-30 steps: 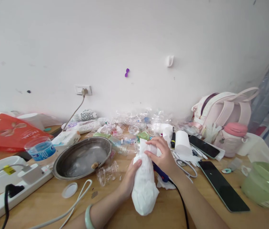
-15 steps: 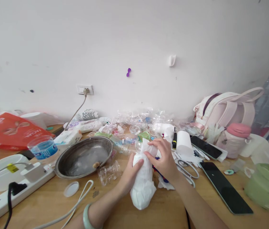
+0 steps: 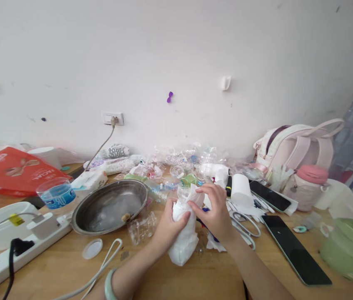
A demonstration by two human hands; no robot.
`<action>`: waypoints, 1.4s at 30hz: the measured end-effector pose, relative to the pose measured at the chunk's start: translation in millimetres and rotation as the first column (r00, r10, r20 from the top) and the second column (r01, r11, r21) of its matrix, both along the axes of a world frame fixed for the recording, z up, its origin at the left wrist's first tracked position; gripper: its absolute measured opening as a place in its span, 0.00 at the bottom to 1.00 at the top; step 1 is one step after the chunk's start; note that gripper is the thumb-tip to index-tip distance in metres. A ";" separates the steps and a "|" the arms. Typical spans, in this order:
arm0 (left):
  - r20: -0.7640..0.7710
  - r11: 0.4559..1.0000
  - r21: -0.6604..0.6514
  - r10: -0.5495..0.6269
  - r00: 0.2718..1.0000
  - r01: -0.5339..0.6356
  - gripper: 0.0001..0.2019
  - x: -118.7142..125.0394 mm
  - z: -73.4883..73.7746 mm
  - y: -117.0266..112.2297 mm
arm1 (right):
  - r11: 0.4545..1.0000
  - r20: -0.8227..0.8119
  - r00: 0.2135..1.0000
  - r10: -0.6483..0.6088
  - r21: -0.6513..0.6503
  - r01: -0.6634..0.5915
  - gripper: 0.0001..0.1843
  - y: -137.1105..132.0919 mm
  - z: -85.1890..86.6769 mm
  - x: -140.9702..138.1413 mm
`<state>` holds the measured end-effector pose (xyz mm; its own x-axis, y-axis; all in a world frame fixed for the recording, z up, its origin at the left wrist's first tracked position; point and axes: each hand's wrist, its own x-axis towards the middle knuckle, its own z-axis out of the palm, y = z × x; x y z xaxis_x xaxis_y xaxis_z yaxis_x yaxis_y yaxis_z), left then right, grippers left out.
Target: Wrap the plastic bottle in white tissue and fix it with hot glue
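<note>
A bottle-shaped bundle wrapped in white tissue paper (image 3: 184,241) is held tilted above the table, its rounded base toward me. Clear plastic shows at its far end, so a plastic bottle seems to lie under the paper. My left hand (image 3: 170,223) is wrapped round its left side, thumb across the front. With thumb and fingers, my right hand (image 3: 215,208) pinches the paper's loose upper edge (image 3: 194,192) near the far end. Behind my right wrist lies a dark blue and red item, mostly hidden, with crumpled white paper (image 3: 215,243) beside it.
A metal basin (image 3: 110,206) stands left, a clear crushed plastic piece (image 3: 141,228) beside it. A power strip (image 3: 20,250) and white cable (image 3: 101,271) lie nearer. On the right are a paper roll (image 3: 241,189), a phone (image 3: 296,250) and a green container (image 3: 349,248). Clear plastic waste (image 3: 176,156) lines the wall.
The wrapped bottle has tipped and shifted slightly left and up, its base now farther from me. My left hand has moved a little left; the right still pinches the paper.
</note>
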<state>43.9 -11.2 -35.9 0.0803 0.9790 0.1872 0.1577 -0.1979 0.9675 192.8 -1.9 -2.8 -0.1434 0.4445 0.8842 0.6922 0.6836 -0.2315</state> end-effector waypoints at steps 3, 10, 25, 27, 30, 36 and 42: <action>-0.020 1.000 0.006 0.000 1.000 0.000 0.18 -0.7 1.9 -1.2 | 1.000 -0.002 1.000 -0.021 0.019 0.021 0.12 -1.3 -1.2 -1.6; 0.025 0.998 0.034 0.054 0.998 -0.054 0.17 -1.6 5.9 -5.1 | 0.998 0.002 0.999 -0.054 0.028 0.054 0.13 -4.5 -2.7 -4.9; 0.110 0.998 0.053 -0.035 0.993 0.030 0.20 -10.3 -2.9 5.4 | 0.995 0.005 0.997 -0.077 0.059 0.077 0.12 -7.5 -7.4 -13.7; 0.118 0.999 0.030 -0.023 0.993 0.020 0.19 -10.1 -3.7 6.0 | 0.995 -0.002 0.996 -0.086 0.056 0.086 0.12 -7.8 -8.0 -14.8; 0.162 1.000 0.005 -0.023 0.986 0.022 0.17 -10.0 -6.1 7.4 | 0.995 -0.017 0.996 -0.083 0.051 0.084 0.11 -8.0 -8.6 -15.8; 0.366 0.987 -0.055 -0.120 0.923 0.150 0.19 -8.1 -4.5 7.8 | 0.999 -0.038 0.999 -0.033 -0.041 0.032 0.10 -6.7 -8.7 -14.5; 0.526 0.961 -0.145 -0.127 0.841 0.235 0.22 -4.9 6.9 2.8 | 0.997 -0.015 1.000 0.009 -0.079 -0.010 0.10 -3.6 -6.4 -8.4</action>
<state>39.0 -8.4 -29.0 0.2066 0.9767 0.0575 -0.3849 0.0271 0.9226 184.4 -5.6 -9.2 -0.1353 0.5116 0.8485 0.6817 0.6696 -0.2950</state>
